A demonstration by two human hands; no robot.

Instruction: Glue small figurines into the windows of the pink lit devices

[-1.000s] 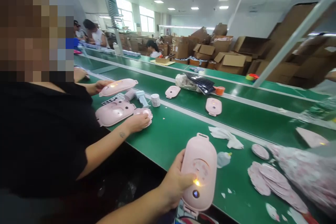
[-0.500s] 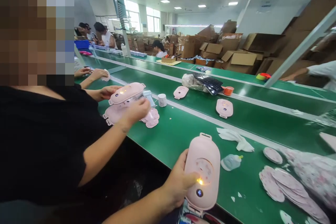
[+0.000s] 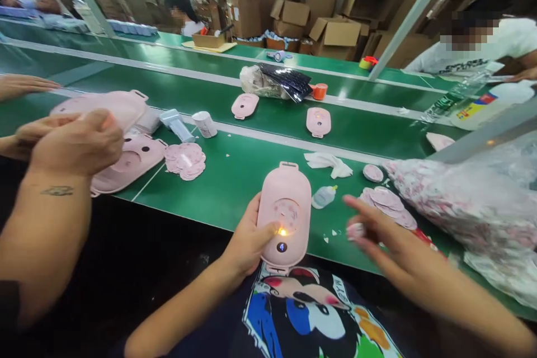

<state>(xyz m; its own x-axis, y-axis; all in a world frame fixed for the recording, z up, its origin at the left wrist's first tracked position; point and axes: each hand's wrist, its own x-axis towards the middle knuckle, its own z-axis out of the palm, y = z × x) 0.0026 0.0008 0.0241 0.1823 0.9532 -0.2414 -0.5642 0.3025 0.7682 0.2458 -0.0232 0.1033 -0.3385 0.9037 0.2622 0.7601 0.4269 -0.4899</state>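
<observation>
Dark T-shirt (image 3: 218, 341), colourful cartoon print (image 3: 302, 313) across the front, bare left hand (image 3: 247, 240), bare right hand (image 3: 390, 240)

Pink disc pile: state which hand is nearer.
Right hand, just below the pile in view. Left hand is farther left, holding the pink case.

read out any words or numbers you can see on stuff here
"4" on the round dark display of the pink plastic device in the left hand.
Lettering on the white T-shirt across the belt: too small to read.
Label on the white packet: too blurred to read.
</observation>
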